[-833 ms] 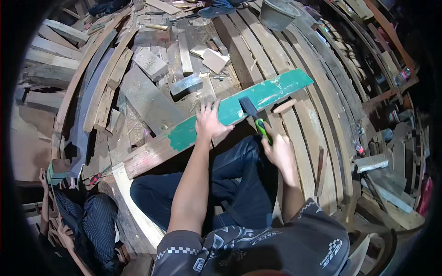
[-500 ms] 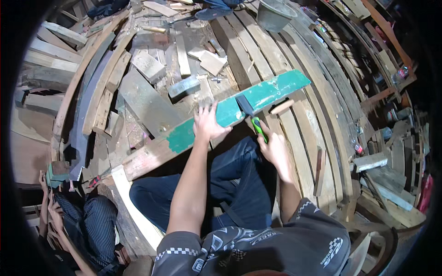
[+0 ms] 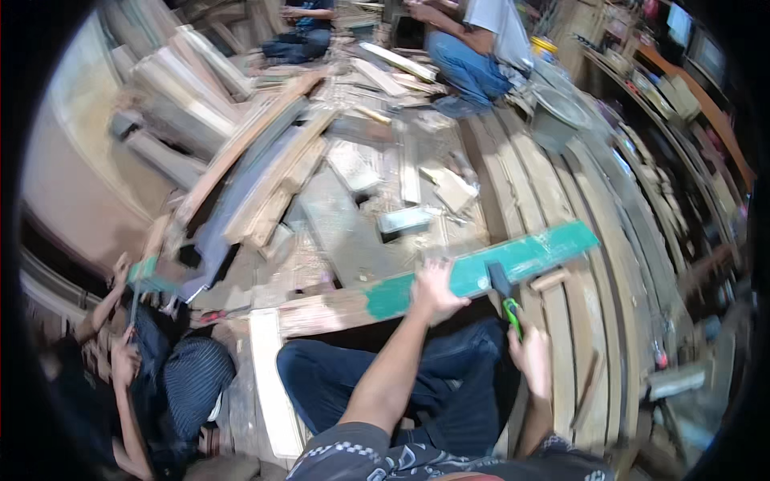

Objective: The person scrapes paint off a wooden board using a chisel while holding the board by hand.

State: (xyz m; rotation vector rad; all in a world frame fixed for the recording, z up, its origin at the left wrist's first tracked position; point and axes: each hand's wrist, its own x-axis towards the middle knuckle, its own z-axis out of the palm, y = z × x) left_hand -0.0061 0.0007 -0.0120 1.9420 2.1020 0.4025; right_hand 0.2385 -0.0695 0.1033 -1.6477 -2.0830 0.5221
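A long board [image 3: 317, 313] lies crosswise before my knees, with green paint on its middle and right and bare wood at the left. My left hand [image 3: 435, 290] rests on the green part, fingers stretched out and spread. My right hand [image 3: 529, 354] is closed around the green-and-black handle of a paint scraper [image 3: 512, 307]. The scraper's dark, flat blade lies against the painted face, near the front edge and to the right of my left hand. A small wooden stick [image 3: 550, 280] is just right of the scraper. The picture is somewhat blurred.
Beams [image 3: 605, 321] run along the right. A grey metal-looking block [image 3: 404, 221] and wood offcuts [image 3: 451, 189] lie beyond the board. A co-worker's hands [image 3: 124, 361] hold a tool by a green piece at left. Two more people sit at the back, near a grey bucket [image 3: 559, 116].
The view has tilted up and turned left, so the scene sits lower and further right, and people at the back now show. Both hands stay at about the same places on the board and scraper.
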